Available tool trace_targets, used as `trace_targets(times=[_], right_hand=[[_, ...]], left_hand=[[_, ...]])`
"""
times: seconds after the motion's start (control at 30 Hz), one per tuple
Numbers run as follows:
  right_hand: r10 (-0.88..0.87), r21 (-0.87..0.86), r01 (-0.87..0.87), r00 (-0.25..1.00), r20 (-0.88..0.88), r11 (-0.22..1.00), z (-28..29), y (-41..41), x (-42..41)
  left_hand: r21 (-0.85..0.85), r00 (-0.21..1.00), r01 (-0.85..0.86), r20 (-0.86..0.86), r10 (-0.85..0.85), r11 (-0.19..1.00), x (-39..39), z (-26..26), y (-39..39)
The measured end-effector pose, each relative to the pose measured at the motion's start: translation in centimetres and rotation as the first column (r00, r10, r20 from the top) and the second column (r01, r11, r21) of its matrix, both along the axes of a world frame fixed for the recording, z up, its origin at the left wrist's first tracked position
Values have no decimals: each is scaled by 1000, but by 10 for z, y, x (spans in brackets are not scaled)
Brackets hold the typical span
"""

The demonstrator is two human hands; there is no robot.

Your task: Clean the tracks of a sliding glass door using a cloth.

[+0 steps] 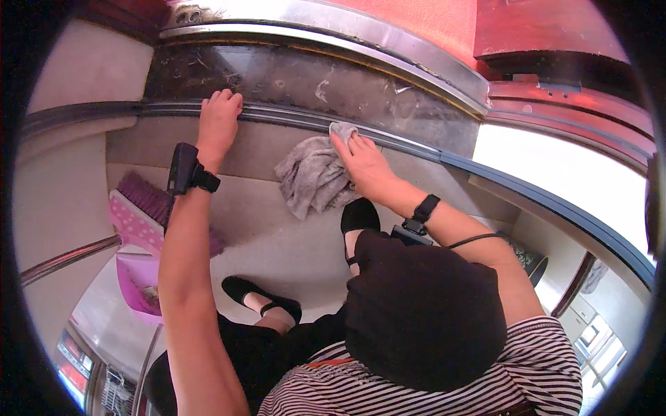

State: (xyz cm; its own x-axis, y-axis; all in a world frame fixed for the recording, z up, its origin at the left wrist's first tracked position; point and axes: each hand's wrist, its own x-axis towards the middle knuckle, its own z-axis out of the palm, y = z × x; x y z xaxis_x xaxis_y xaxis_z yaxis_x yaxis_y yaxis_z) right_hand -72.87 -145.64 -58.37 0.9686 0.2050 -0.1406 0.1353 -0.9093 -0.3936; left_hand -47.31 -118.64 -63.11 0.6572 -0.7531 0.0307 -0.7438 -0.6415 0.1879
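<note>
My right hand [364,161] presses a bunched corner of a grey cloth [315,174] against the dark metal sliding-door track [291,117]. The rest of the cloth hangs in folds down to the tiled floor. Further left, my left hand [221,119] rests on the same track with its fingers curled over it. Whether those fingers hold anything small is hidden. Beyond the track lies a dark stone sill [291,78] with pale smears and scraps of dirt, bordered by a worn metal strip [333,39].
A pink dotted broom [136,221] with purple bristles leans at the left, above a pink dustpan [138,286] holding some debris. A blue-grey sliding-door frame [546,200] runs along the right. My black shoes [360,216] stand on the light floor tiles [260,223].
</note>
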Motion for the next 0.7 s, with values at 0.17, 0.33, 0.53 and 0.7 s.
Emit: trace_targets(times=[0.17,0.33,0.53,0.7], right_hand=[[22,17,-22,1000,-3,1000,14,-5,6],[-36,-22,37,999,32,999,13,-6,13],[-103,-58,104,995,13,993,1,1,23],[-332,286,317,943,2,904,-5,-23,15]], left_hand=[[9,1000,-23,-1,23,1000,2,2,5],[-52,1000,8,-21,-9,999,-2,6,1],[41,999,31,19,-32,999,0,5,5],[22,997,31,71,-33,999,-6,4,-5]])
